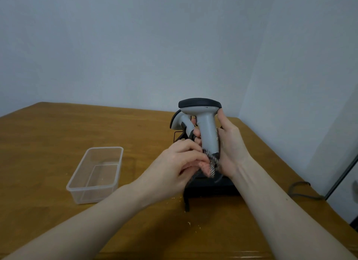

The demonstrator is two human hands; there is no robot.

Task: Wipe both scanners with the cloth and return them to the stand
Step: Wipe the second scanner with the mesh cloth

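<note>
My right hand (230,149) grips the handle of a grey scanner (207,128) with a black top, holding it upright above the black stand (211,184). My left hand (178,163) pinches a patterned dark-and-pink cloth (210,163) against the bottom of that scanner's handle. A second grey scanner (180,121) sits behind, leaning left in the stand's wire holder. The lower end of the held scanner is hidden by the cloth and fingers.
An empty clear plastic box (96,174) lies on the wooden table (58,134) to the left. A black strap or cable (187,201) hangs off the stand's front. A grey cable (298,190) runs at the table's right edge near the wall.
</note>
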